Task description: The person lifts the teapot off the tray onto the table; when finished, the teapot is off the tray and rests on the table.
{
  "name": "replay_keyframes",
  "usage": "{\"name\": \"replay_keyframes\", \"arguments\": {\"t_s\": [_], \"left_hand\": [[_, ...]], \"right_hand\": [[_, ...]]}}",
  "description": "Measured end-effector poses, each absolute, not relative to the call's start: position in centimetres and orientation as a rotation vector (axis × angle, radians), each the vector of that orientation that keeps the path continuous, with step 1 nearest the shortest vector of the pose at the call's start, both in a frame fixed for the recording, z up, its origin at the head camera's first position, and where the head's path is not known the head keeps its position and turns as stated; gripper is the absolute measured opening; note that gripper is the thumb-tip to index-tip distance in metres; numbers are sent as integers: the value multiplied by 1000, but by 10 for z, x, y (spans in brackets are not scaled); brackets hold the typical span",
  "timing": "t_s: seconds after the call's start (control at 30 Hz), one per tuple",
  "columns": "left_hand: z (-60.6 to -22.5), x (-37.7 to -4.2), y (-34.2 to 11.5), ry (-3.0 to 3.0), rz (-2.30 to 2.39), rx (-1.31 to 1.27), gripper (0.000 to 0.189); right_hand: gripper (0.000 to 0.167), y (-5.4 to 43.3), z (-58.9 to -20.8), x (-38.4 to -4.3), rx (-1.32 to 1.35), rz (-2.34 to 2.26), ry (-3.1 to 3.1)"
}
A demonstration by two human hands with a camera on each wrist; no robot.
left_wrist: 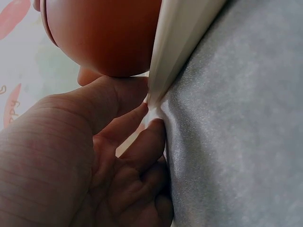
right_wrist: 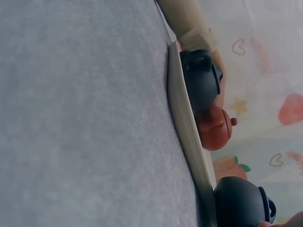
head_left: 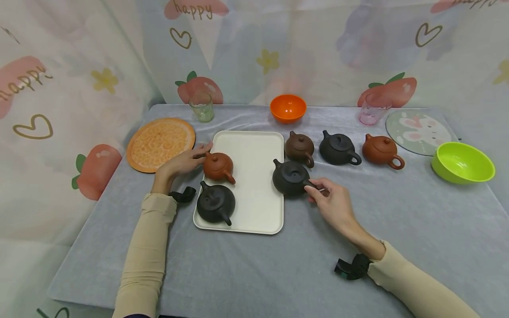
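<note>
In the head view my right hand [head_left: 332,203] pinches the handle of a black teapot [head_left: 291,178] over the right rim of a cream tray [head_left: 256,212]. The right wrist view shows this black teapot [right_wrist: 239,202] close over the tray's edge. My left hand [head_left: 183,164] rests at the tray's upper left rim, beside a red-brown teapot [head_left: 217,166] on the tray. In the left wrist view its thumb and fingertips touch the rim, the thumb right under the red-brown teapot [left_wrist: 111,38]. A second black teapot [head_left: 215,203] stands at the tray's lower left.
Right of the tray stand a brown teapot [head_left: 299,146], another black teapot [head_left: 338,148] and an orange-brown teapot [head_left: 380,150]. Bowls in orange [head_left: 288,108] and green [head_left: 463,163], a green glass [head_left: 203,108], a pink glass [head_left: 371,112] and round mats [head_left: 161,143] line the back and sides.
</note>
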State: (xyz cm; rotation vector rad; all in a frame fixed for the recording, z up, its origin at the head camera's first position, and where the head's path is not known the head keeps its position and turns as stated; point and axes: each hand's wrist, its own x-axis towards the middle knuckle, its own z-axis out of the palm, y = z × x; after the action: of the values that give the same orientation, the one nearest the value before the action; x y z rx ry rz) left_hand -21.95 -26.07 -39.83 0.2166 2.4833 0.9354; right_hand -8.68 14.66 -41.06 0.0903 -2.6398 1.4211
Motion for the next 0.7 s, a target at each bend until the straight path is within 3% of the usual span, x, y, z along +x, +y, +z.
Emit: {"name": "replay_keyframes", "arguments": {"t_s": [0.7], "left_hand": [[-396,-217,-259,2487,948,206,57]], "right_hand": [[18,175,-417,-70,56,1327,-2643]]}}
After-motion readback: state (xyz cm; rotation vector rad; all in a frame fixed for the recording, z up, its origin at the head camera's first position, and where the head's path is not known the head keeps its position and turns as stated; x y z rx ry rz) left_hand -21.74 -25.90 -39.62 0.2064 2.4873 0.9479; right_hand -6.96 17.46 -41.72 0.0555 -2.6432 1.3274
